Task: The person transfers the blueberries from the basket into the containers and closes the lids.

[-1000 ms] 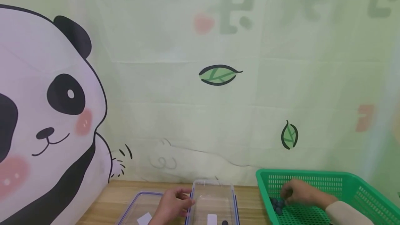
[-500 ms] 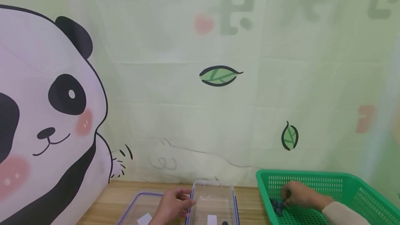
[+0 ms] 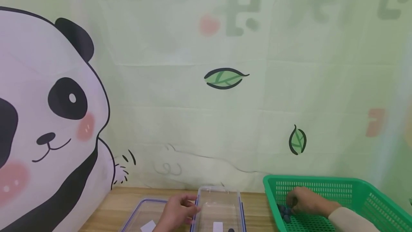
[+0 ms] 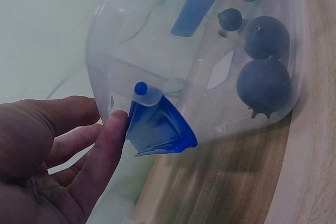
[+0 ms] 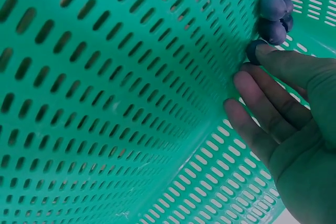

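Note:
My left hand (image 3: 176, 211) pinches the left rim of a clear plastic food container (image 3: 216, 207), beside its blue clip (image 4: 160, 127). Several dark blueberries (image 4: 264, 86) lie inside the container, along with a small white label (image 4: 220, 70). Over on the right, my right hand (image 3: 307, 200) reaches down into a green perforated basket (image 5: 131, 98). Its thumb presses on a dark blueberry (image 5: 254, 52) low in the basket's corner; the far side of that grip is hidden. Just beyond it, several more blueberries (image 5: 272, 19) sit bunched together.
A clear, blue-rimmed lid or box (image 3: 138, 208) with a white label lies left of the container, partly behind my left hand. The wooden table (image 3: 254, 207) ends at a wall cloth (image 3: 180, 117) printed with a panda and leaves.
My right hand has shifted slightly left within the basket, closer to the bunched blueberries. My left hand stays at the container's rim.

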The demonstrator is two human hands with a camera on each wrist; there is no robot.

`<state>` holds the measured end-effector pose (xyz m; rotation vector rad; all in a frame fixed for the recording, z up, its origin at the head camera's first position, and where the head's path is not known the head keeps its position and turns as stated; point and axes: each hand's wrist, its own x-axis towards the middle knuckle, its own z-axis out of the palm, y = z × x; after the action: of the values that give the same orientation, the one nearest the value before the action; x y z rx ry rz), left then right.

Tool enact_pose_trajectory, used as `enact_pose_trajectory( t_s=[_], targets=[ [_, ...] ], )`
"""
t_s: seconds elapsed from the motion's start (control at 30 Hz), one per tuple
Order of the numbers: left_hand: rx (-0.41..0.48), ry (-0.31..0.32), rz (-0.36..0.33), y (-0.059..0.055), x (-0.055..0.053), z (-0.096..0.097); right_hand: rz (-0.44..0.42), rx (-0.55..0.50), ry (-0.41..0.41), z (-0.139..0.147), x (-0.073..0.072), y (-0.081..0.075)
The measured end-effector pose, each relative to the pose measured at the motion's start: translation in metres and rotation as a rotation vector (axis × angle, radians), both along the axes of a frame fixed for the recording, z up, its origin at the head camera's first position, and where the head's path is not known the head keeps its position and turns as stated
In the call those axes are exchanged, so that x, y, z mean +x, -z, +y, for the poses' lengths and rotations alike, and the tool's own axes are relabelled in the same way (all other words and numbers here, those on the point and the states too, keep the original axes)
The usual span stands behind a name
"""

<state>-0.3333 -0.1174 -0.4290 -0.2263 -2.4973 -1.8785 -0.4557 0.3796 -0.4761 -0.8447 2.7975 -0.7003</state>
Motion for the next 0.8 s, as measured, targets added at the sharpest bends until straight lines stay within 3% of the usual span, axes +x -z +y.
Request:
enact_pose_trajectory(
  t_s=[0.2, 0.3, 0.47, 0.6, 0.8],
  targets=[
    [-0.011, -0.014, -0.037, 0.000, -0.002, -0.001, -0.012, 0.008, 0.051, -0.001, 0.001, -0.005],
    [-0.012, -0.012, -0.037, 0.000, -0.003, -0.001, 0.015, 0.000, 0.063, -0.006, 0.010, -0.016],
    [-0.009, -0.011, -0.035, 0.001, -0.003, -0.001, 0.051, -0.029, 0.130, -0.027, 0.043, -0.056],
    [-0.005, -0.007, -0.031, 0.001, -0.003, -0.001, 0.076, -0.128, 0.168, -0.045, 0.072, -0.091],
    [0.005, -0.002, -0.020, 0.002, -0.003, -0.001, 0.180, -0.199, 0.217, -0.057, 0.095, -0.122]
  ],
)
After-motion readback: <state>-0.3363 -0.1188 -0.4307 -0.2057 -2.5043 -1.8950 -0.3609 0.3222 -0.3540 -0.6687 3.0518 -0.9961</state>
